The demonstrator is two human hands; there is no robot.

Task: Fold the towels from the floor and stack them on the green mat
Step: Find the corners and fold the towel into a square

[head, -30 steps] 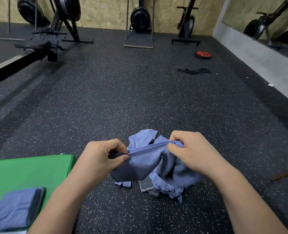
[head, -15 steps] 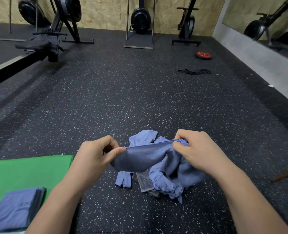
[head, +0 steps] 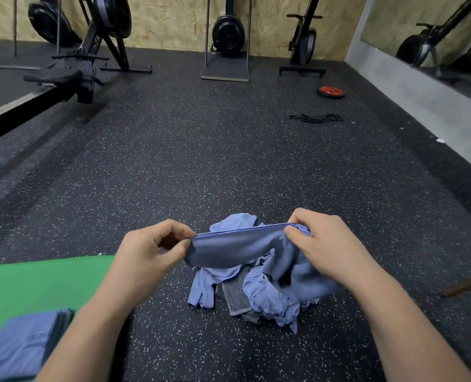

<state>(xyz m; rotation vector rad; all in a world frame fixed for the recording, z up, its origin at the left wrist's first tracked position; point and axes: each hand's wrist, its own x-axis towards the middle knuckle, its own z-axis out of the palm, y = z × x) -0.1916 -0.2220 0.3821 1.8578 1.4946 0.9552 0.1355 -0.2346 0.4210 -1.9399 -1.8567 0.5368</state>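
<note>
A blue towel (head: 234, 248) hangs stretched between my two hands above the floor. My left hand (head: 149, 252) pinches its left top corner between thumb and fingers. My right hand (head: 322, 244) grips the hem at the other end, where the cloth bunches down under the palm. Below lies a crumpled pile of blue and grey towels (head: 259, 296) on the speckled black floor. The green mat (head: 35, 282) lies at the lower left, with a stack of folded blue towels (head: 24, 348) on its near part.
A rowing machine rail (head: 35, 106) runs along the left. Gym machines (head: 226, 37) stand by the far wall. A red weight plate (head: 330, 92) and a black band (head: 315, 118) lie at the right, before a grey ledge under a mirror. A brown stick (head: 466, 285) pokes in at the right.
My hands have drawn apart, the left moving left and the right moving right, pulling the towel's top hem taut and lifting more cloth off the pile.
</note>
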